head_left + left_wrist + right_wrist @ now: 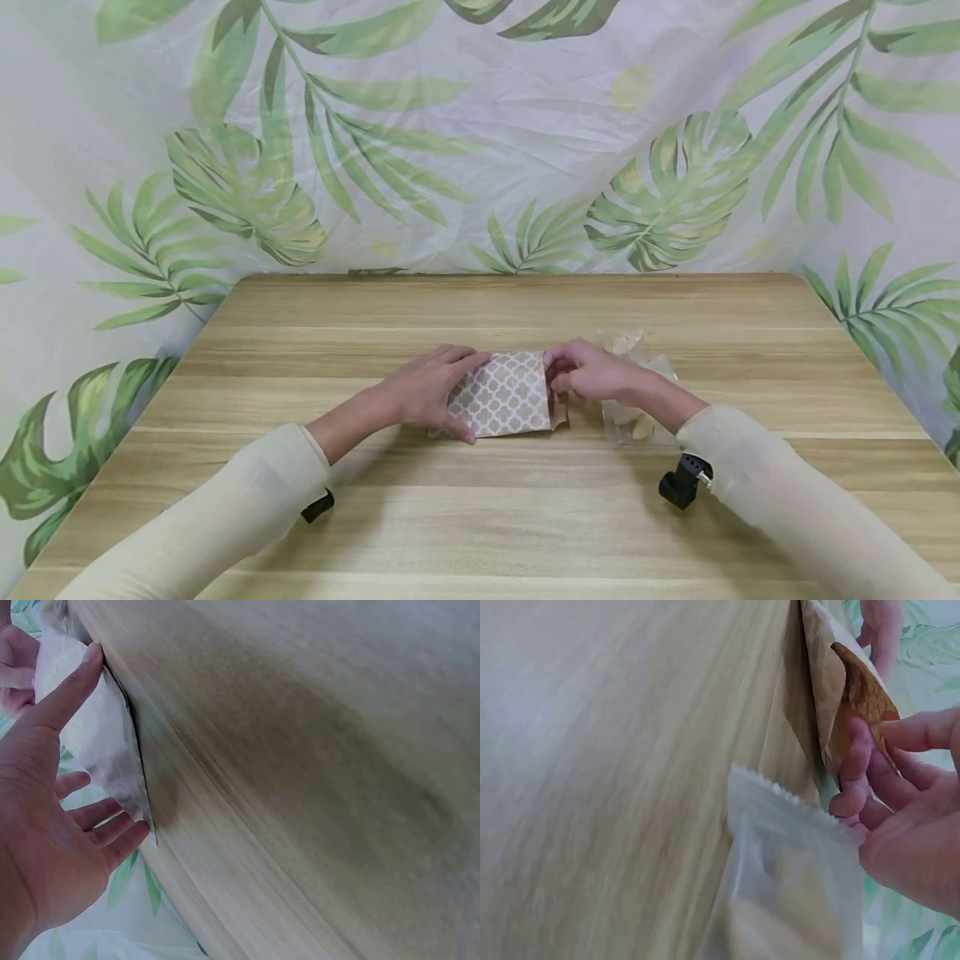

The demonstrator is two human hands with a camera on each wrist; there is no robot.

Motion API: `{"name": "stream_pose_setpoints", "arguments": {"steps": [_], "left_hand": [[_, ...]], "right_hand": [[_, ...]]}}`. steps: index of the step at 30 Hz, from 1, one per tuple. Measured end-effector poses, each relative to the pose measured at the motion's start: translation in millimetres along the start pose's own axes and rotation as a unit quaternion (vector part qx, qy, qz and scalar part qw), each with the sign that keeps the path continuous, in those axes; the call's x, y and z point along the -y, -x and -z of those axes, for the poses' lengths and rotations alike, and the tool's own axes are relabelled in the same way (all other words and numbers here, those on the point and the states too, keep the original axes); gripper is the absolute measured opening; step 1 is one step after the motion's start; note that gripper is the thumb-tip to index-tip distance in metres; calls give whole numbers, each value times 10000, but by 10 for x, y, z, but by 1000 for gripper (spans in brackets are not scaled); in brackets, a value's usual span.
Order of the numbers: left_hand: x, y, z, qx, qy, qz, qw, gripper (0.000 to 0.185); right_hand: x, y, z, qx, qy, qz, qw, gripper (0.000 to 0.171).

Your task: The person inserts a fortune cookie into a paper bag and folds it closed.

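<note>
A small patterned paper bag (504, 395) lies flat in the middle of the wooden table (480, 517), its long axis running left to right across the person's front and its open mouth pointing toward their right. What is inside it cannot be seen from any view.

The left hand (429, 390) rests over the closed left end of the bag with fingers straight and spread, thumb along the far edge and fingertips at the near edge, pressing it to the table rather than gripping. From the left wrist view the same hand (52, 817) lies open against the pale side of the bag (97, 735).

The right hand (592, 373) is at the mouth end, fingers curled and pinching the brown lip of the bag; the right wrist view shows the fingers (859, 769) tucked at the folded-back edge of the paper (847, 682).

Just beyond and beneath the right wrist sits a clear plastic packet (633, 392) with a serrated top edge (780, 791), holding pale, biscuit-like pieces. It lies just beside the bag's mouth.
</note>
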State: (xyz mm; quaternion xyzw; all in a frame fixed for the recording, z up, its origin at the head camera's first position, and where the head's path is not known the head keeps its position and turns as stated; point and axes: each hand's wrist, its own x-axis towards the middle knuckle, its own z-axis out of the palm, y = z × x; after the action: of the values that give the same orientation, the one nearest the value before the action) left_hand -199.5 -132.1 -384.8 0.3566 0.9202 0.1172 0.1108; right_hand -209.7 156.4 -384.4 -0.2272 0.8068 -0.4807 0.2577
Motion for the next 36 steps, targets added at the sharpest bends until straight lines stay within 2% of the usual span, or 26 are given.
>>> {"name": "stream_pose_setpoints", "arguments": {"steps": [4, 8, 14, 26, 32, 36], "left_hand": [[3, -6, -1, -17, 141, -54, 9999, 118], [12, -10, -4, -77, 290, -111, 9995, 118], [45, -19, -38, -261, 397, -223, 9986, 118], [73, -34, -54, -467, 478, -249, 9975, 114], [82, -45, -44, -529, 393, -344, 9972, 112], [90, -52, -39, -532, 414, -381, 9970, 111]], "right_hand": [[-39, 35, 14, -144, 376, 572, 9976, 18], [-43, 57, -11, -350, 596, 710, 9951, 24], [-66, 62, -35, -488, 666, 701, 9941, 32], [-82, 65, -54, -572, 628, 753, 9935, 64], [-87, 65, -57, -696, 786, 452, 9934, 87], [-77, 67, -57, -735, 854, 272, 9933, 90]]}}
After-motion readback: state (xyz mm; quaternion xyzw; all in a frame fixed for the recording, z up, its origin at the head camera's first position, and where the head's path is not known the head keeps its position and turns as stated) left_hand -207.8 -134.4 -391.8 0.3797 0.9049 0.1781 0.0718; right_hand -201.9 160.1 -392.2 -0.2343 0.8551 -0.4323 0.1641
